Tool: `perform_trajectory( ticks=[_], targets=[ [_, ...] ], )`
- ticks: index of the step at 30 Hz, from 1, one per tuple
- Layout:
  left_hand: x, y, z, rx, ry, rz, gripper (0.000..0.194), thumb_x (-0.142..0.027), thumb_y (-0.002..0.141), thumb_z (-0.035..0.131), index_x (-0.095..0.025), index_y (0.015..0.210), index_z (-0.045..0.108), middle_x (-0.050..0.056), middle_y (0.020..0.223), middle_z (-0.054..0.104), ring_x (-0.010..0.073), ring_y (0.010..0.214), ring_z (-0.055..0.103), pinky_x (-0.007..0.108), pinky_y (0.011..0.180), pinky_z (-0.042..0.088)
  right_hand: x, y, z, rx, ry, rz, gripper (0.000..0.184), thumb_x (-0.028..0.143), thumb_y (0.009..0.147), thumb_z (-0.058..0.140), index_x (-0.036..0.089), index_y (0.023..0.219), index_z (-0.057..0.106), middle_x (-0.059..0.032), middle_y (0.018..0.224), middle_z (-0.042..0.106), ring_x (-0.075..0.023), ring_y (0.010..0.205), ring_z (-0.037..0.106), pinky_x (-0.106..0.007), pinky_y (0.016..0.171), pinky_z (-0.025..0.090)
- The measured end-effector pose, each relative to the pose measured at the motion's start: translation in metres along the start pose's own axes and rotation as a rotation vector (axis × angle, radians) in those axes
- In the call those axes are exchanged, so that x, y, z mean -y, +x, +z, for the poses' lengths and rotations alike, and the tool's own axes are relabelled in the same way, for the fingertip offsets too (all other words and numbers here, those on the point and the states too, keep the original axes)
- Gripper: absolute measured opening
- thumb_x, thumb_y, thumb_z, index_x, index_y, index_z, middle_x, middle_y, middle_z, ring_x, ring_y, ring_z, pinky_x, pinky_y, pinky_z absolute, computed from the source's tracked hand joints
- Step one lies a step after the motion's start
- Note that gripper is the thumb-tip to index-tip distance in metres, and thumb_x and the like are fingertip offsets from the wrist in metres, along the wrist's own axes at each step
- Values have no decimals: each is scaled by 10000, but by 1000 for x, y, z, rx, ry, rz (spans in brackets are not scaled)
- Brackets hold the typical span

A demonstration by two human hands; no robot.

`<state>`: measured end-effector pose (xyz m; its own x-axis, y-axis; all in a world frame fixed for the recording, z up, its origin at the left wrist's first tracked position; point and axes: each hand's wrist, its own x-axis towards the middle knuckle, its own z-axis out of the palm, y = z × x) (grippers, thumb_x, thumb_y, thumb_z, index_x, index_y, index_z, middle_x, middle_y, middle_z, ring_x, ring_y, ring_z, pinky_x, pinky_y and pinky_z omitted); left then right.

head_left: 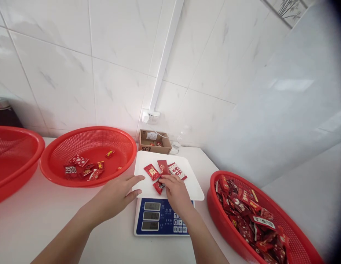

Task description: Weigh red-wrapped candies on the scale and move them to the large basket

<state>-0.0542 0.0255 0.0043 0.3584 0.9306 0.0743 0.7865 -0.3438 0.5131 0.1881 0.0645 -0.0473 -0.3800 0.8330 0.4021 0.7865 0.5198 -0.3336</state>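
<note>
A blue digital scale (159, 220) with a white weighing tray (192, 183) stands in front of me. Several red candy packets (163, 167) lie on the tray. My right hand (177, 194) rests on the tray, its fingertips pinched on a small red packet (158, 187) at the near side. My left hand (115, 194) lies flat and open on the table, fingertips touching the tray's left edge, holding nothing.
A red mesh basket (90, 141) with a few packets sits at the left, another red basket (11, 154) beyond it. A red basket (297, 242) full of packets stands at the right. A small cardboard box (154, 143) and wall socket (150, 117) are behind the scale.
</note>
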Motion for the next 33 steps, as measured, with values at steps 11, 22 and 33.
perform_trajectory(
  ticks=[11, 22, 33],
  targets=[
    [2, -2, -1, 6, 8, -7, 433, -459, 919, 368, -323, 1309, 498, 31, 1307, 600, 273, 1171, 571, 431, 958, 469, -18, -7, -8, -223, -39, 102, 331, 222, 891, 409, 219, 1082, 679, -106, 1177, 640, -249, 1117, 555, -478, 967, 448],
    [0, -2, -2, 31, 21, -30, 471, -505, 918, 337, -315, 1325, 478, 40, 1321, 584, 281, 1187, 553, 435, 960, 461, -34, -99, -75, -382, -180, 483, 425, 473, 868, 411, 183, 1072, 646, -129, 1171, 638, -271, 1126, 545, -447, 979, 422],
    [-4, -8, 4, 0, 67, -31, 458, -521, 915, 346, -317, 1293, 505, 16, 1340, 575, 262, 1192, 553, 390, 948, 479, -73, -139, -90, 74, -291, 945, 601, 567, 847, 300, 235, 1281, 548, -103, 1200, 648, -302, 1003, 639, -426, 803, 504]
  ],
)
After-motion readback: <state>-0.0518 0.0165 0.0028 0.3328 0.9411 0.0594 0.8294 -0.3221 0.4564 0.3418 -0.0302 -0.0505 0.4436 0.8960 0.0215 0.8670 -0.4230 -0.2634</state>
